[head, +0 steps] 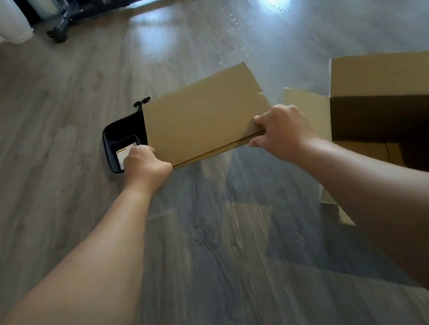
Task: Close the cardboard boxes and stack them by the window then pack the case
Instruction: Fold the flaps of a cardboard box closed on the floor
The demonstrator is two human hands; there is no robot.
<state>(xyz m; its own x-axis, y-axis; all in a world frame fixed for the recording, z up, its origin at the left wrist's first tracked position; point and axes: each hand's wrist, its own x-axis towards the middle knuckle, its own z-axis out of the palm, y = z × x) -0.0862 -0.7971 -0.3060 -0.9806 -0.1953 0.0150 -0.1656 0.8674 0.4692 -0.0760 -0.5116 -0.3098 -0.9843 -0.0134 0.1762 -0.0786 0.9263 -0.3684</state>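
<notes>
Wood-grain floor (33,136) carries two cardboard boxes. One flat box (205,115) is gripped by both hands, left hand (143,164) and right hand (283,129), at its near edge; one open box (398,114) stands right. Behind, one black case (122,138) lies open.

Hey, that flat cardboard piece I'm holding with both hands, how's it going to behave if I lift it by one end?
The flat cardboard piece looks thin and probably light. It stays straight between the left hand and right hand, so likely fairly stiff, though it may sag or fold along a crease if held by one end.
</notes>
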